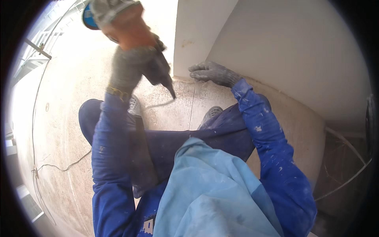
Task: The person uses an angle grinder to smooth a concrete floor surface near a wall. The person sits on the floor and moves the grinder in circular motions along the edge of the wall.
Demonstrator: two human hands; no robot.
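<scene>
The power tool sits in the upper middle of the frame, a dark-bodied grinder-like machine whose body runs down and right from the left hand to a tapered tail, where a dark cable leaves it and curls across the concrete floor. That grey-gloved left hand is wrapped tight around the tool's body, fingers curled closed on it. Above it, at the top left of the frame, another gloved hand and an orange-brown shape with a blue rim are blurred — whose hand that is, and what exactly it grips, cannot be told. The right hand, also in a grey glove, lies right of the tool and apart from it, fingers stretched flat and together, resting on the floor at the foot of the white wall just beside the corner. Both arms wear blue sleeves speckled with pale spots. Two grey shoes show between the arms — the left one half hidden by the forearm. A light blue cloth fills the lower middle, cut off by the bottom edge
</scene>
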